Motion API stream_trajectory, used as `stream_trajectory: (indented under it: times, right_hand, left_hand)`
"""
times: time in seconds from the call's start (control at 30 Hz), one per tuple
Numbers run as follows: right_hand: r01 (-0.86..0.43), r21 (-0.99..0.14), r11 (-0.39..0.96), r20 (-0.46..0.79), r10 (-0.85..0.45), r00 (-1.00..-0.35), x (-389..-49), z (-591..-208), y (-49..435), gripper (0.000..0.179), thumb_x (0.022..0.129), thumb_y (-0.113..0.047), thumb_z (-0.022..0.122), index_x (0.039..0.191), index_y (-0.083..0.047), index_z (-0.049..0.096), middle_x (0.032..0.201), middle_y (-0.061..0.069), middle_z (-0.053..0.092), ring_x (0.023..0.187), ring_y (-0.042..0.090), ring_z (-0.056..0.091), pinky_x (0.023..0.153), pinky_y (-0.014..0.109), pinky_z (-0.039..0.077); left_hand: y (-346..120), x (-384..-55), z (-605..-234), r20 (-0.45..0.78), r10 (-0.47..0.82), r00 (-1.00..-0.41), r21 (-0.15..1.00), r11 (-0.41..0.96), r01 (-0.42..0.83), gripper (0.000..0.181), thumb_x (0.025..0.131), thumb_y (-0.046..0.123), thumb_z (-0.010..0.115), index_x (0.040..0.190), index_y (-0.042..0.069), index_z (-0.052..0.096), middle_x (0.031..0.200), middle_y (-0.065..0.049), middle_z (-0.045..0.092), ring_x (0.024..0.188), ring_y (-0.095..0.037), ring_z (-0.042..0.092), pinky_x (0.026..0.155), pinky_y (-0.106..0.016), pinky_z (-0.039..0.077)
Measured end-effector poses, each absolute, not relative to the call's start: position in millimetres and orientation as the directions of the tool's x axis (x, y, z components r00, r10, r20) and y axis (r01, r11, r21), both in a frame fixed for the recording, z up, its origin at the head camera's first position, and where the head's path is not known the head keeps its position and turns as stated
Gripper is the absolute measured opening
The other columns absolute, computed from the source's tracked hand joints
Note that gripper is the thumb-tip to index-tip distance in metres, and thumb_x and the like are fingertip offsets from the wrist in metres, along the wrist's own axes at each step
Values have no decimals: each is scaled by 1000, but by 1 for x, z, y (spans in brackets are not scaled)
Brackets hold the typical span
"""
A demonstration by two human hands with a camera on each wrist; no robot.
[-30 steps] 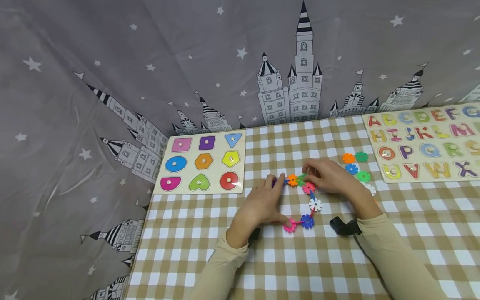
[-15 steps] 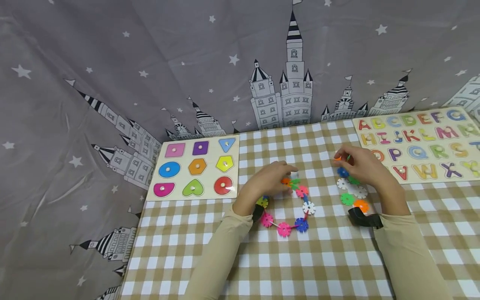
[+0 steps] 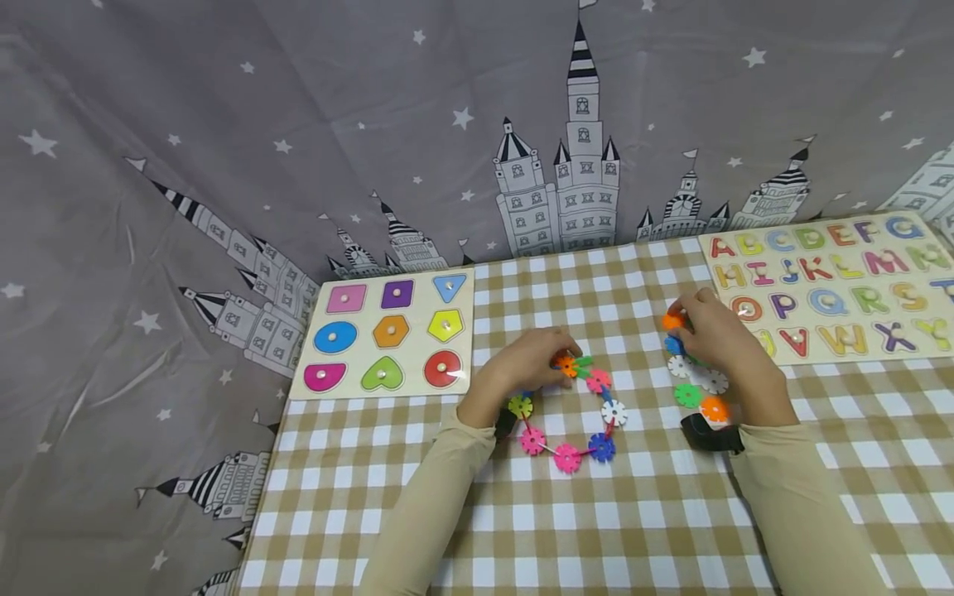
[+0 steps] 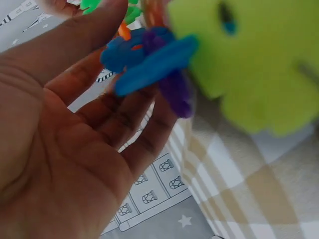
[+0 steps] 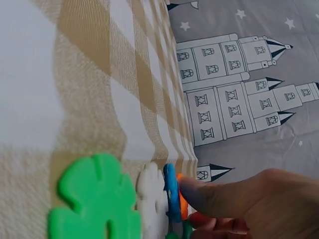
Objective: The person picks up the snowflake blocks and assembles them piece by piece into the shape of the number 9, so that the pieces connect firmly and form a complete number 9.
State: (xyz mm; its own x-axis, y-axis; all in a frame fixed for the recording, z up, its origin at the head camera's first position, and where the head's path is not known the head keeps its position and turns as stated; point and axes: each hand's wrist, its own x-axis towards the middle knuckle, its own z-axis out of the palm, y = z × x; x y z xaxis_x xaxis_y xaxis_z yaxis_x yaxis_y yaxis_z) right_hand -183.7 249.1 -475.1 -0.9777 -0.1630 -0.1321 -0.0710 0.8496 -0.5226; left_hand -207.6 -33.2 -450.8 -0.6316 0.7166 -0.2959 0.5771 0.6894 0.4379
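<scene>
A ring of linked snowflake discs lies left of centre on the table in the head view, with a white disc (image 3: 614, 412), a blue disc (image 3: 601, 447) and a yellow-green disc (image 3: 521, 406) among them. My left hand (image 3: 533, 361) grips the ring's upper left part, thumb and fingertips around an orange disc (image 3: 566, 367). Close by in the left wrist view are a blue disc (image 4: 154, 64) and a purple disc (image 4: 172, 92). To the right, my right hand (image 3: 711, 327) pinches a loose orange disc (image 3: 673, 321) between thumb and fingers, right by a blue disc (image 3: 673, 345).
Below the right hand lie more loose discs, including a green disc (image 3: 688, 395) and another orange disc (image 3: 715, 409). A shape puzzle board (image 3: 417, 382) stands at the left, an alphabet puzzle board (image 3: 812, 313) at the right. Behind the checkered cloth (image 3: 633, 530) rises a grey castle-print curtain (image 3: 358, 74).
My right hand has left the ring and moved right to the loose discs, where it takes hold of an orange one. My left hand has shifted along the ring's upper side.
</scene>
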Motion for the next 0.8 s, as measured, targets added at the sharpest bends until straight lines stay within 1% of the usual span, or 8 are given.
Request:
stream_trajectory:
  times: [0.17,0.33,0.4,0.5,0.6,0.7,0.8]
  right_hand:
    - [-48,-541,840,-154,-155,-976,-184,-475,248,32,95,-11,59,118,9,52,116,30,42,94,42,50,88,58,41]
    - [-36,-537,843,-162,-145,-976,-186,-476,245,30,95,-10,60,114,10,50,111,28,44,94,41,49,89,57,42]
    - [-29,-537,843,-172,-143,-975,-186,-476,244,28,95,-10,60,111,10,50,107,27,44,91,39,48,87,55,42]
    - [-27,-537,843,-175,-143,-974,-187,-475,243,28,93,-11,62,108,9,49,104,26,44,89,37,47,84,53,42]
    - [-30,-538,843,-173,-145,-974,-188,-474,242,28,93,-12,64,107,7,48,97,22,48,84,34,48,78,48,42]
    - [-51,-553,831,-137,-151,-979,-187,-474,241,24,94,-11,63,106,4,48,89,18,53,79,31,49,74,43,41]
    - [-79,-616,784,-70,-154,-986,-185,-473,235,18,94,-7,61,106,2,52,85,15,57,74,26,51,70,37,43]
  left_hand:
    - [-36,-206,-456,-273,739,-616,443,665,601,38,89,23,73,124,11,66,121,-4,63,107,-16,56,102,-33,38]
    - [-42,-203,-460,-244,740,-626,470,655,592,39,90,24,72,126,12,65,116,-3,62,100,-14,54,94,-30,42]
    - [-45,-202,-462,-230,744,-627,483,647,590,39,91,24,71,128,12,64,114,-3,61,97,-14,53,90,-28,44]
    - [-47,-200,-464,-210,749,-628,503,634,588,39,92,23,69,129,11,63,113,-4,59,96,-14,52,89,-28,45]
    - [-48,-197,-465,-202,747,-634,518,631,578,38,93,21,67,130,10,63,112,-5,58,95,-15,52,87,-28,45]
    - [-49,-195,-466,-200,741,-641,533,632,563,38,94,20,66,130,10,62,115,-5,57,96,-15,52,89,-28,45]
    - [-49,-194,-467,-194,741,-643,540,628,560,38,94,20,66,130,10,62,116,-6,57,98,-16,53,90,-29,45]
